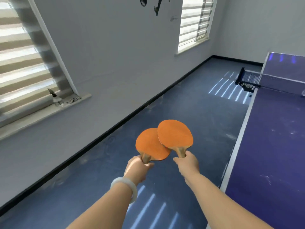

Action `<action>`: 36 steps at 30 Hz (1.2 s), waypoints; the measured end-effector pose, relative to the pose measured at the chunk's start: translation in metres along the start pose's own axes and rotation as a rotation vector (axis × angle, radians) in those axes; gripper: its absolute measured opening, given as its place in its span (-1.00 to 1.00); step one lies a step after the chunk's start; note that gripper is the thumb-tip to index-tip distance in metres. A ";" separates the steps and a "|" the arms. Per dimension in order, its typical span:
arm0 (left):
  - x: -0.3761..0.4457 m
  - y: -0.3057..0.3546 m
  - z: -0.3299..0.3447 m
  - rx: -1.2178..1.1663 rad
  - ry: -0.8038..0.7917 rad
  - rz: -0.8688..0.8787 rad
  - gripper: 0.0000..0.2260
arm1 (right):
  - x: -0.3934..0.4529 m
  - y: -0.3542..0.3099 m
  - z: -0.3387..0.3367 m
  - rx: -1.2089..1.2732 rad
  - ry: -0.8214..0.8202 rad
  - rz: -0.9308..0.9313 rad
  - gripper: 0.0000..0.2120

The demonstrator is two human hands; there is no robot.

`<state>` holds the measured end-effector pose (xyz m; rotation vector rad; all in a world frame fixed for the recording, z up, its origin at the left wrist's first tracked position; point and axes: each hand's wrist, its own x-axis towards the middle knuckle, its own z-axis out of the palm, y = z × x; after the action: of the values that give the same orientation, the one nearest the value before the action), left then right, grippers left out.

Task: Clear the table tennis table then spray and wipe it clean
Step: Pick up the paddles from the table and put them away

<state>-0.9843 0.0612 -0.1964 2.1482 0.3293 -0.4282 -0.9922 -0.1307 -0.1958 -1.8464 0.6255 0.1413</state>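
Two orange table tennis paddles are held out over the blue floor, left of the table. My left hand [137, 166] grips the wooden handle of the left paddle [150, 144]. My right hand [188, 162] grips the handle of the right paddle [175, 133], whose blade overlaps the left one's upper right edge. The purple table tennis table [272, 146] runs along the right side, its white edge line close to my right arm. Pale smudges mark its surface. The net [257, 79] crosses it at the far right.
A grey wall with two windows with striped blinds runs along the left, and a black skirting strip [115, 126] lines its base. The floor between wall and table is bare, with stripes of sunlight. The black net clamp [246, 85] juts out past the table's side.
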 end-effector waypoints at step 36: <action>0.750 0.508 0.060 0.071 -0.252 0.224 -0.82 | 0.753 -0.332 -0.121 0.021 0.311 0.046 -0.89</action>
<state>-0.1212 -0.2186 -0.1724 2.1402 -0.0688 -0.5793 -0.2150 -0.4256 -0.1649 -1.8494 0.8807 -0.1248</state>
